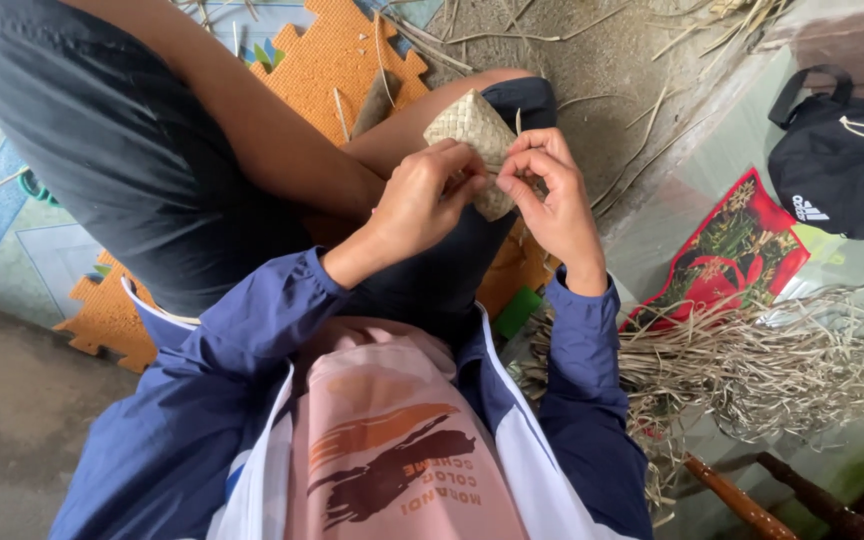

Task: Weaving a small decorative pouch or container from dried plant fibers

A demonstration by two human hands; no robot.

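Pink printed shirt [392, 440] under blue jacket sleeves [252, 340] nearest. Left hand [422, 200], forearm bent inward, fingers curled, pinching small tan woven leaf pouch [472, 130] at its 7 o'clock edge. Right hand [552, 190], wrist raised, fingers closed on pouch's 4 o'clock edge. Pouch above knee. Dry straw bundle [752, 360] at 4 o'clock.
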